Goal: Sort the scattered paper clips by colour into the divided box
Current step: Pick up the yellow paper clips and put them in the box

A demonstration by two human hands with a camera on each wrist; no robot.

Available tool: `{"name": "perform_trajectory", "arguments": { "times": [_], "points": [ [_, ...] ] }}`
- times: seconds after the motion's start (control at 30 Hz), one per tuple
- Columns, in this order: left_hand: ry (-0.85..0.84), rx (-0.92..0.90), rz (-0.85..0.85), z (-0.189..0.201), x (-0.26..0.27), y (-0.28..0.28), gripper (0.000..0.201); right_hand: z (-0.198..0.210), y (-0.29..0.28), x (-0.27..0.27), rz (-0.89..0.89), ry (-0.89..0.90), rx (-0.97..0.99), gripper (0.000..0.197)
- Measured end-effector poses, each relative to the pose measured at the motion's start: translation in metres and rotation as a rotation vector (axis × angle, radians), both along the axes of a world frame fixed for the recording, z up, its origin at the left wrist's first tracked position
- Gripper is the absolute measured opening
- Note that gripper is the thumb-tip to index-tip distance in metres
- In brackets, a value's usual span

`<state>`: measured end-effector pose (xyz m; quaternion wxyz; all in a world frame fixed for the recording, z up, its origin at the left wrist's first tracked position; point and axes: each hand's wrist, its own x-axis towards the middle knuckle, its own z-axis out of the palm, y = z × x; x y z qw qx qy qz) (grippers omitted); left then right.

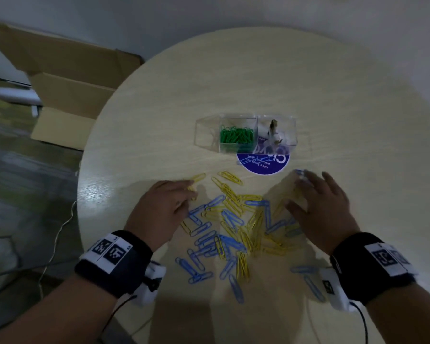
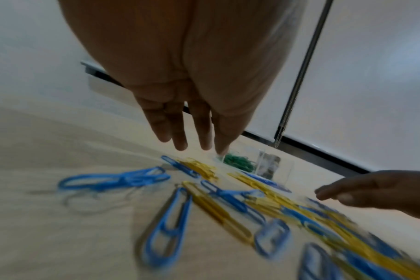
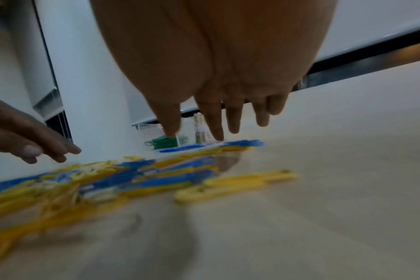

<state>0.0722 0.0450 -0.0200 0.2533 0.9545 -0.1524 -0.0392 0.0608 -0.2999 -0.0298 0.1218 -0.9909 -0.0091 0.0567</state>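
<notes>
Round pale desk (image 1: 258, 78) carrying everything. Beyond the pile, clear divided box (image 1: 246, 132), middle compartment full of green clips (image 1: 236, 136). Mixed heap of blue and yellow paper clips (image 1: 233, 227) scattered near. Both grips released: left hand (image 1: 159, 209) and right hand (image 1: 325, 209) spread low over heap. Probably gathering stage; next, picking one colour only.

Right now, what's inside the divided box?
The divided box holds green paper clips in its middle compartment, and a small pale object, too unclear to name, in the right one. The left compartment looks empty. No blue or yellow clips show inside.
</notes>
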Motion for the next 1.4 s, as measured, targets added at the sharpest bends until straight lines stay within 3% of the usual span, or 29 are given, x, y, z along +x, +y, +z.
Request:
{"name": "perform_trajectory", "arguments": {
  "times": [0.13,0.2,0.3,0.37,0.5,0.7,0.87,1.1,1.2,1.4],
  "points": [
    [-0.081,0.047,0.053,0.013,0.028,0.003,0.029,0.02,0.037,0.024,0.008,-0.076,0.15,0.035],
    [0.008,0.149,-0.067,0.018,0.042,0.001,0.041,0.024,0.068,0.037,0.097,0.024,0.207,0.043],
    [0.215,0.281,-0.184,0.017,0.055,-0.007,0.057,0.022,0.106,0.052,0.209,0.194,0.129,0.061],
    [0.217,0.304,-0.206,0.014,0.059,-0.011,0.048,0.019,0.12,0.055,0.234,0.232,0.082,0.055],
    [0.151,0.291,-0.161,0.009,0.062,-0.017,0.02,0.018,0.124,0.06,0.176,0.19,0.167,0.029],
    [0.115,0.295,-0.144,0.006,0.052,-0.016,0.026,0.02,0.114,0.06,0.167,0.208,0.102,0.037],
    [0.111,0.31,-0.159,0.008,0.045,-0.018,0.02,0.019,0.123,0.062,0.234,0.191,0.11,0.021],
    [0.11,0.626,-0.168,0.02,0.042,-0.043,0.013,0.018,0.122,0.062,0.288,0.15,-0.011,0.015],
    [0.14,0.528,-0.129,0.024,0.044,-0.045,0.009,0.025,0.103,0.057,0.166,0.144,0.1,0.016],
    [0.155,-0.067,0.138,0.063,0.071,-0.09,0.016,0.047,0.049,0.054,-0.184,-0.024,0.42,0.01]
  ]
}}
